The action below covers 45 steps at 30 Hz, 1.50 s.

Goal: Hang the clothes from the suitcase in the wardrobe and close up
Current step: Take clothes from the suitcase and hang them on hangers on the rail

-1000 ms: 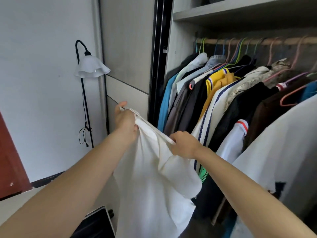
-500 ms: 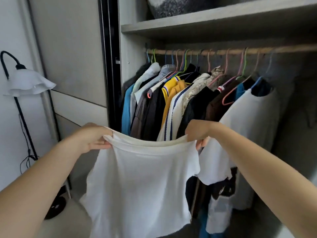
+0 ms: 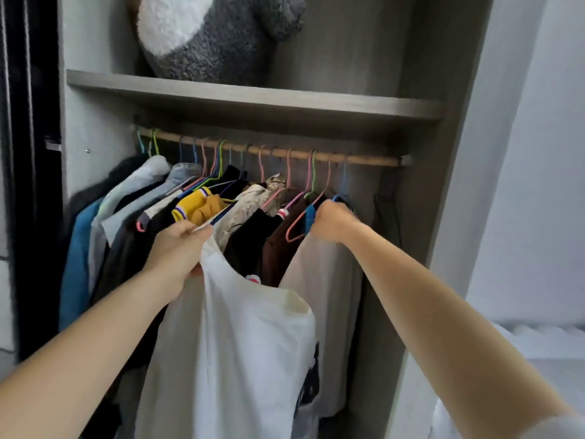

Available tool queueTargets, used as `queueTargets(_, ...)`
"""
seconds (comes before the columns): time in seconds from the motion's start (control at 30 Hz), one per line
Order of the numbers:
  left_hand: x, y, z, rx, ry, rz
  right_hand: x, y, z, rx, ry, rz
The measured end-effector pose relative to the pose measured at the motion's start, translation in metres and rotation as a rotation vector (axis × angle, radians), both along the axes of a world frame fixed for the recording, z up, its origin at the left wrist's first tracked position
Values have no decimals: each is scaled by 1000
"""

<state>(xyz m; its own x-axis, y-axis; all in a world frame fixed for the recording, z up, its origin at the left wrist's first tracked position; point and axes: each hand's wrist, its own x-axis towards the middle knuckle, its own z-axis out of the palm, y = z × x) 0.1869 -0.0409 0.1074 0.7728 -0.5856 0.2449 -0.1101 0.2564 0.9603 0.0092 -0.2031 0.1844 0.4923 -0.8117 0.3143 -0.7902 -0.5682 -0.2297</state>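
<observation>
Reaching into the wardrobe (image 3: 443, 217), the person has the white T-shirt (image 3: 240, 343) bunched at its top edge in the left grip (image 3: 177, 251). The fingers are clenched on the cloth, and the rest hangs limp in front of the darker clothes. The right grip (image 3: 332, 221) is up near the right end of the rail (image 3: 373, 159), fingers curled at the shoulder of a blue hanger (image 3: 309, 217). Below it hangs another white garment (image 3: 326, 280) with a dark print.

From where I stand, the step looks like sorting out a hanger for the shirt. To do it well, I'd lift the hook straight up off the rail rather than drag it. A pink hanger (image 3: 294, 231) sits just beside it, and the wires could snag. The left grip should hold the shirt high and find the neck opening, so the hanger can slide in cleanly.

Plenty is unclear. I cannot tell whether the right fingers hold the wire itself or the collar on it. I also can't tell whether the blue hanger is free to take. The T-shirt's hem runs off the bottom of the view. The suitcase is nowhere in sight. A grey plush toy (image 3: 215, 42) on the shelf (image 3: 253, 101) is cut off at the top.
</observation>
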Motion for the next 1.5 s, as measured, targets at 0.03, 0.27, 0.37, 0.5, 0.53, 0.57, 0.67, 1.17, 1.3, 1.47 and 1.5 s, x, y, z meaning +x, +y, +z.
queueTargets(0.03,-5,-12,3,-11,-18,-40,-8,-7,8,-106,-65,-100)
queueTargets(0.27,-21,-43,5,42,-97,-169,-24,-78,4,-121,-107,-614)
queueTargets(0.37,-14,-46,4,51,-103,-170,-27,-92,-3,-39,-229,-676)
queueTargets(0.5,-7,-42,4,61,-95,-178,-31,-108,-12,50,-355,-685)
queueTargets(0.53,-5,-40,4,65,-91,-177,-31,-118,-17,92,-392,-656)
queueTargets(0.57,-2,-39,4,62,-74,-181,-30,-126,-19,157,-435,-607)
queueTargets(0.67,7,-34,4,64,-34,-168,-20,-138,-18,209,-524,-481)
queueTargets(1.17,21,7,-15,114,-49,-78,8,-50,-97,-86,-1165,-114)
queueTargets(1.3,24,30,-27,188,-36,-129,0,-30,-125,199,-1260,-93)
queueTargets(1.47,15,59,-30,223,63,-192,-10,-5,-115,319,-1461,-132)
queueTargets(1.5,14,66,-31,232,81,-198,-12,4,-116,351,-1487,-115)
